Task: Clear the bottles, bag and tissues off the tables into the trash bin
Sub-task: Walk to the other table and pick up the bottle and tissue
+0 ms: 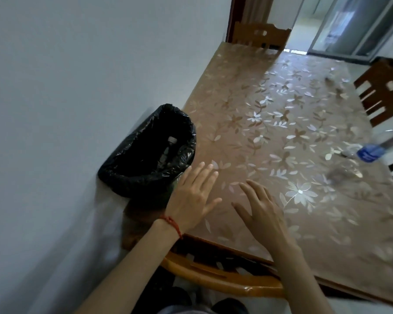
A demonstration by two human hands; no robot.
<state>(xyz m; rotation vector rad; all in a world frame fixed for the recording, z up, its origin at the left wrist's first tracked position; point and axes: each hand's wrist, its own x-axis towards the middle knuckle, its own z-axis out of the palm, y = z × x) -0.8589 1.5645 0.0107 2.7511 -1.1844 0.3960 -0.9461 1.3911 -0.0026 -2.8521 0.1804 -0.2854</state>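
from the head view, both hands hover low over the near corner of the worktop (281, 105), which is covered in a brown cloth with a pale flower print. the left hand (192, 196) is palm down, its fingers (203, 172) straight and spread, reaching toward the bin side of the worktop edge; a red string sits around its wrist. the right hand (262, 211) is just beside it, also palm down, fingers (251, 189) straight and slightly spread, holding nothing. whether either hand actually touches the cloth cannot be told.

the trash bin (123, 173), lined with a black plastic bag, stands against the white wall, just beside the left corner of the worktop and near the left hand. inside it a clear bottle (168, 148) with a pale cap lies against the liner.

on the right side of the worktop, well apart from the hands, a clear plastic bottle with a blue label (372, 151) lies tilted at the edge, blurred. near it, closer to the hands, is a greyish crumpled thing (340, 172), too blurred to name. further back near the right edge are a few small blurred scraps (334, 85).

wooden chairs stand around the worktop: one at the far end (260, 38), one on the right (386, 87), and the curved back of another (213, 275) below the hands.
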